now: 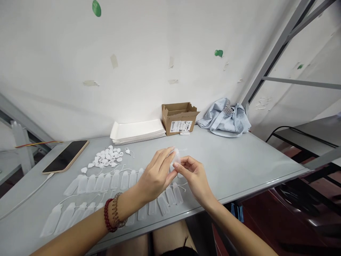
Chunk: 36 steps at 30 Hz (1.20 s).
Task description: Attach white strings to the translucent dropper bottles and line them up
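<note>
Above the grey table, my left hand and my right hand meet around one small translucent plastic bottle. Both hands are closed, pinching it between fingertips; a thin white string trails from it. Below and to the left lie two rows of several similar translucent bottles laid flat side by side. A heap of small white caps sits behind the rows. My left wrist wears a red bead bracelet and a coil band.
A phone on a white charging cable lies at the left. A stack of white sheets, an open cardboard box and a light blue cloth bag stand against the wall. Metal shelving frames rise at right.
</note>
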Tool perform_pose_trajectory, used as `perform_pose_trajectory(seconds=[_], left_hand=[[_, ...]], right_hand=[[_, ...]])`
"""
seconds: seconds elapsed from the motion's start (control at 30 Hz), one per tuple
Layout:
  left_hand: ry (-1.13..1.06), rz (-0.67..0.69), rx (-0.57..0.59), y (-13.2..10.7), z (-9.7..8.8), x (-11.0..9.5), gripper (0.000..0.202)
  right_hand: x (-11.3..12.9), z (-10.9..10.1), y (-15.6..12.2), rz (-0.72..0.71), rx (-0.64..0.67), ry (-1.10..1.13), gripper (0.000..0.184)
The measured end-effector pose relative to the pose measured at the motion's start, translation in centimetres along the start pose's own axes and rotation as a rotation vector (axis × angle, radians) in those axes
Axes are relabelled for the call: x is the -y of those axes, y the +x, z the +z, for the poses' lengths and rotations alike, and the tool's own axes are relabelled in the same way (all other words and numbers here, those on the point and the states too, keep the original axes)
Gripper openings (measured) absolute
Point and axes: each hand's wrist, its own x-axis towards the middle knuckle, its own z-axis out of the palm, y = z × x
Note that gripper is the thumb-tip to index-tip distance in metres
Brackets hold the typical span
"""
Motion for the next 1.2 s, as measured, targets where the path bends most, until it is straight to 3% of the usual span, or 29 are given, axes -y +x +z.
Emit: perform_pose_trajectory(seconds=[0.4,0.73,0.87,0.97,1.07,1.1,1.13,1.2], left_hand=[[-0.129,-0.041,0.003,-0.5,0.3,0.1,0.05],[-0.25,-0.149,0.225,0.4,-0.6,-0.2,0.048],[-0.26,-0.184,0.226,0.2,-0.5,-0.4,0.042],[-0.293,-0.207,0.21,0.1,-0.6,-0.7,0.042],[-0.361,-0.197,0.215,0.2,-0.7,-1.2,0.046],[-0.379,-0.186,0.216,0.2,-0.8,-1.3,0.047],[-0.392,-0.178,0.214,0.2,-0.8,-1.4,0.048],[-0.41,-0.185,0.208,0.1,-0.8,-1.7,0.049]], right_hand=[[0.9,-0.4,-0.4,0.011,-0.001,-0.068,0.017],[1.0,-0.2,-0.6,-0.066,-0.046,-0.241,0.017],[0.8,-0.5,-0.7,-0.106,0.02,-0.295,0.017],[0.9,-1.4,-1.1,-0.27,0.003,-0.453,0.014],[1.8,-2.8,-1.1,-0.527,-0.234,-0.65,0.01],[2.2,-3.2,-0.9,-0.569,-0.26,-0.678,0.01],[2.6,-3.6,-0.6,-0.571,-0.201,-0.681,0.011],[3.2,-4.2,0.1,-0.448,0.086,-0.612,0.016]])
